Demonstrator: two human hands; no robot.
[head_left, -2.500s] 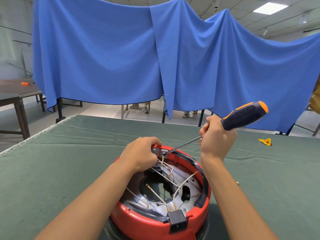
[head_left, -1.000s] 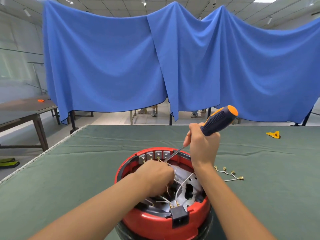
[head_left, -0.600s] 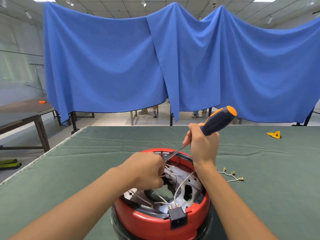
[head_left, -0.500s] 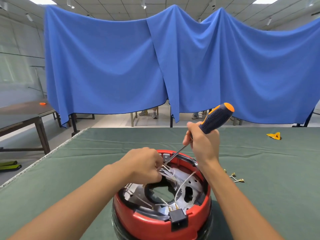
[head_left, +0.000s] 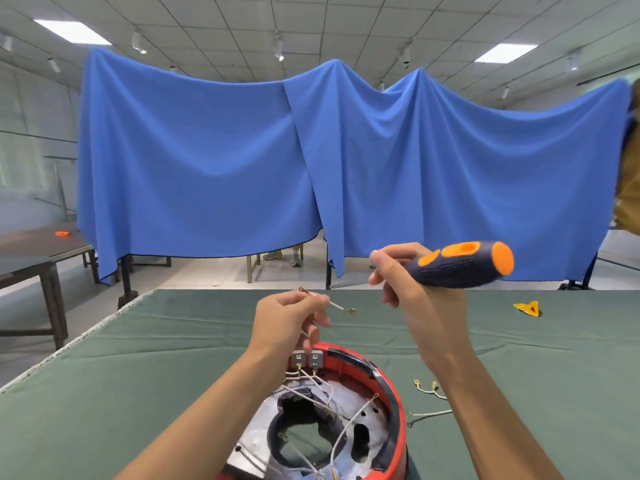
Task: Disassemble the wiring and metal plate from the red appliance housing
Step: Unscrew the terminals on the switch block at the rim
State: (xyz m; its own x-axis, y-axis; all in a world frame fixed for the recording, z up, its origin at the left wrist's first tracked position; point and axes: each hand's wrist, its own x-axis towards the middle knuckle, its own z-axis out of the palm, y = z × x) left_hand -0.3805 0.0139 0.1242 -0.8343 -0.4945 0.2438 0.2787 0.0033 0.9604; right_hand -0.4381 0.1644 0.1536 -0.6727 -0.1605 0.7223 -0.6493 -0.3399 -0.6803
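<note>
Above the red housing, the left hand pinches a freed wire, its long axis running left to right, brass terminal pointing right. The right hand grips a screwdriver, handle pointing right. The plate lies in the housing on the table; more wires lie beside it.

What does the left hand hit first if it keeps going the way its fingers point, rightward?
Probably the right hand gripping the orange-and-navy screwdriver; the left hand pinches a white wire aimed there. Depth unclear.
</note>
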